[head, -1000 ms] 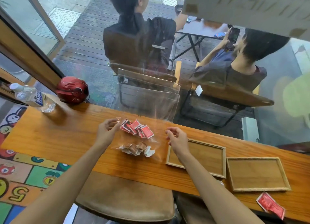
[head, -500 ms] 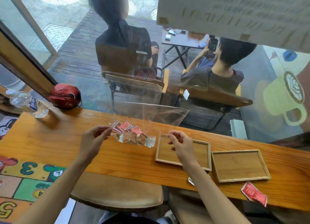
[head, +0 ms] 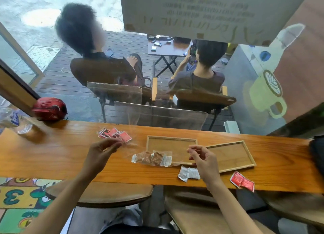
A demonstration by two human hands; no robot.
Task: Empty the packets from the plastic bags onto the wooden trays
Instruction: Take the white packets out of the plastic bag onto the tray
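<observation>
My left hand (head: 102,150) and my right hand (head: 204,159) each pinch an edge of a clear plastic bag (head: 172,161) stretched between them. Several brown and white packets (head: 152,158) sit in it, low over the counter at the front left corner of the left wooden tray (head: 171,139). The right wooden tray (head: 244,154) lies bare beside it. A second clear bag with several red packets (head: 114,133) lies on the counter beyond my left hand.
Two white packets (head: 189,173) and a red packet (head: 242,182) lie loose near the wooden counter's (head: 52,154) front edge. A red helmet (head: 50,108) and a water bottle (head: 15,119) stand at the far left. A window closes off the back.
The bag with brown packets has moved right, away from the red packets, to the left tray's corner. Both hands shifted right with it. White packets now show by my right hand.
</observation>
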